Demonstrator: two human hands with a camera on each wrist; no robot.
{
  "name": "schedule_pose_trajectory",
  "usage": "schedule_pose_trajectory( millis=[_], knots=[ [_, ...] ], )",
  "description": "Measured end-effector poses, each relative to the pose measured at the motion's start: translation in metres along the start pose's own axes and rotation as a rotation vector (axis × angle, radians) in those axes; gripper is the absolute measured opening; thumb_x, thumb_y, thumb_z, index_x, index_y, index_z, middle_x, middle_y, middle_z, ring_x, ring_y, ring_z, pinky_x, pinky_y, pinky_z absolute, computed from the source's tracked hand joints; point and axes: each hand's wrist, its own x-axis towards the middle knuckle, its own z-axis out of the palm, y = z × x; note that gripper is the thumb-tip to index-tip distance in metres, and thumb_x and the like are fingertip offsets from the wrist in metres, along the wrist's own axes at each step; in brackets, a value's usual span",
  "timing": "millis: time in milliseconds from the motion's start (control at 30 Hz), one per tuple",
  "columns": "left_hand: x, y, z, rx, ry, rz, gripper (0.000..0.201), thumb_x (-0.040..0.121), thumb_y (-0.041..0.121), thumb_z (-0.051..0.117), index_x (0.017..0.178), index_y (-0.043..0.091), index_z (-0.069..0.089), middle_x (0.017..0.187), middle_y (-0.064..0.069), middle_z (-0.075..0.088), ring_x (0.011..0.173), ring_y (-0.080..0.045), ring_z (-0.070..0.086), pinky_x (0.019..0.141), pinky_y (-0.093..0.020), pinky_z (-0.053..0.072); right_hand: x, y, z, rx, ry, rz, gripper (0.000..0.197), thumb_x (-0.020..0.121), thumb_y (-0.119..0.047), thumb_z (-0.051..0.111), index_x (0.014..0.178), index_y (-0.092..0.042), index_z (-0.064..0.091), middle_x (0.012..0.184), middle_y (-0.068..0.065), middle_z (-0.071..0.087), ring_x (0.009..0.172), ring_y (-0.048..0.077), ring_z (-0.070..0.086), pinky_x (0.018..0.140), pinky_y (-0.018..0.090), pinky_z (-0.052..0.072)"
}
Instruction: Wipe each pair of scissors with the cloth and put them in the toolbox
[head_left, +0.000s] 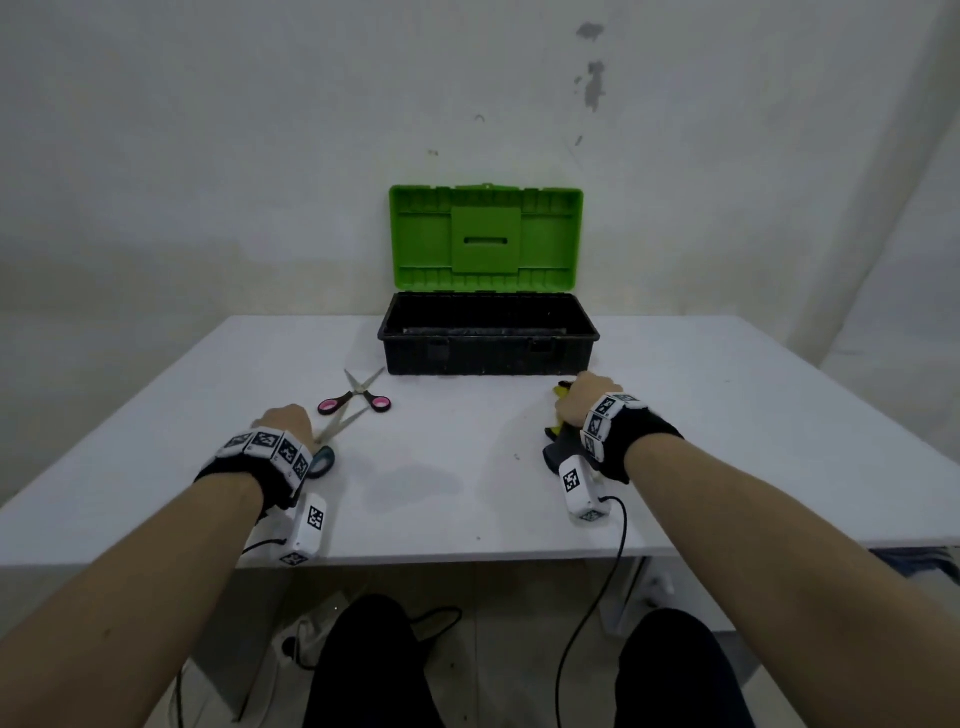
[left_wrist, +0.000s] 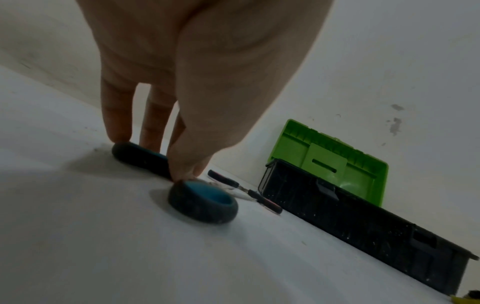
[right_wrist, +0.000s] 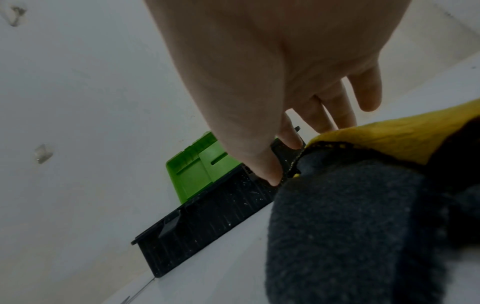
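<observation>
Head view had the blue-handled scissors (head_left: 332, 441) lying flat on the white bench (head_left: 467, 499), blades slightly parted and pointing away toward the toolbox, with the left hand (head_left: 285, 421) down over their handles. From the left wrist, the fingertips (left_wrist: 116, 131) were touching the far handle loop and the thumb met the near blue-lined loop (left_wrist: 205, 202), fingers reaching almost straight down, touching rather than curled around anything. Just beyond lay the pink-handled scissors (head_left: 358, 397), also flat on the bench, their blades open in a cross and their tips close to the blades of the first pair. Over on the other side, the right hand (head_left: 589, 397) was on the cloth (head_left: 561, 441), a bunched grey and yellow piece sitting on the bench near the front of the box; the right wrist view showed the fingers (right_wrist: 335, 111) extended onto the yellow fold and the thumb by its edge, loosely spread and not yet closed on it. At the back of the bench stood the toolbox (head_left: 488, 353), black tub, green lid (head_left: 485, 236) raised upright against the wall.
</observation>
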Motion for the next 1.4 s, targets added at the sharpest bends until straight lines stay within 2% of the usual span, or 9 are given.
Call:
schedule_pose_trajectory(
  millis=[233, 467, 600, 833, 900, 1033, 1200, 1300, 1400],
  knots=[
    [-0.004, 0.012, -0.027, -0.117, -0.134, 0.038, 0.019, 0.091, 0.011, 0.056, 0.075, 0.002, 0.057, 0.088, -0.014, 0.066, 0.083, -0.029, 0.067, 0.06, -0.024, 0.044, 0.022, 0.009, 0.01, 0.033, 0.001, 0.017, 0.027, 0.09, -0.038, 0.05, 0.074, -0.016, 0.047, 0.102, 0.011, 0.064, 0.094, 0.031, 0.062, 0.09, 0.044, 0.051],
    [-0.017, 0.041, -0.057, -0.829, -0.359, 0.022, 0.012, 0.087, 0.001, 0.049, 0.076, 0.003, 0.055, 0.064, -0.01, 0.05, 0.051, -0.019, 0.041, 0.05, -0.022, 0.032, 0.014, 0.012, -0.009, 0.256, 0.042, -0.105, 0.029, 0.091, -0.011, 0.047, 0.116, -0.011, 0.06, 0.111, 0.015, 0.06, 0.1, 0.035, 0.06, 0.083, 0.033, 0.049],
    [-0.037, 0.09, -0.05, -1.157, -0.372, 0.164, 0.015, 0.09, 0.001, 0.044, 0.082, 0.012, 0.046, 0.065, -0.006, 0.045, 0.043, -0.013, 0.036, 0.039, -0.017, 0.021, 0.024, 0.016, -0.01, 0.61, 0.074, -0.196, 0.03, 0.083, -0.002, 0.042, 0.1, -0.019, 0.061, 0.105, 0.013, 0.063, 0.104, 0.037, 0.059, 0.092, 0.039, 0.048],
    [-0.042, 0.163, -0.006, -1.179, -0.406, 0.256, 0.016, 0.089, -0.001, 0.042, 0.081, 0.012, 0.047, 0.073, -0.007, 0.045, 0.047, -0.013, 0.037, 0.039, -0.017, 0.021, 0.011, 0.038, -0.017, 0.52, 0.026, -0.06, 0.021, 0.094, -0.012, 0.045, 0.092, 0.001, 0.062, 0.115, 0.019, 0.062, 0.109, 0.034, 0.058, 0.089, 0.035, 0.045],
    [-0.037, 0.174, 0.001, -1.188, -0.393, 0.249, 0.017, 0.09, 0.002, 0.042, 0.078, 0.013, 0.047, 0.074, -0.007, 0.044, 0.049, -0.013, 0.036, 0.04, -0.019, 0.021, 0.008, 0.046, -0.016, 0.503, 0.017, -0.066, 0.036, 0.095, -0.033, 0.048, 0.072, -0.006, 0.052, 0.095, 0.015, 0.063, 0.095, 0.033, 0.059, 0.078, 0.033, 0.045],
    [-0.028, 0.188, 0.005, -1.204, -0.357, 0.267, 0.017, 0.093, 0.006, 0.043, 0.079, 0.013, 0.047, 0.074, -0.005, 0.043, 0.052, -0.013, 0.036, 0.041, -0.022, 0.022, 0.006, 0.051, -0.007, 0.607, 0.019, -0.173, 0.042, 0.083, -0.057, 0.064, 0.076, -0.016, 0.063, 0.074, -0.001, 0.061, 0.076, 0.018, 0.059, 0.062, 0.026, 0.041],
    [-0.019, 0.19, 0.004, -1.207, -0.324, 0.28, 0.017, 0.096, 0.008, 0.044, 0.08, 0.013, 0.048, 0.073, -0.005, 0.042, 0.051, -0.013, 0.036, 0.043, -0.023, 0.023, 0.014, 0.035, -0.016, 0.849, 0.003, -0.303, 0.032, 0.099, -0.033, 0.049, 0.086, -0.019, 0.074, 0.096, -0.001, 0.068, 0.095, 0.014, 0.059, 0.087, 0.027, 0.043],
    [-0.016, 0.187, 0.003, -1.235, -0.294, 0.272, 0.02, 0.095, 0.009, 0.044, 0.076, 0.014, 0.045, 0.07, -0.003, 0.039, 0.049, -0.013, 0.034, 0.043, -0.024, 0.022, 0.014, 0.028, -0.019, 0.821, -0.028, -0.403, 0.015, 0.093, -0.02, 0.061, 0.097, -0.028, 0.073, 0.098, -0.005, 0.069, 0.09, 0.013, 0.062, 0.08, 0.023, 0.049],
    [-0.016, 0.184, 0.004, -1.282, -0.288, 0.285, 0.02, 0.095, 0.01, 0.045, 0.076, 0.015, 0.045, 0.069, -0.002, 0.04, 0.05, -0.013, 0.034, 0.044, -0.023, 0.023, 0.014, 0.022, -0.02, 0.779, -0.121, -0.459, 0.028, 0.089, -0.008, 0.062, 0.104, -0.031, 0.068, 0.11, 0.0, 0.065, 0.096, 0.017, 0.063, 0.085, 0.027, 0.053]
  ],
)
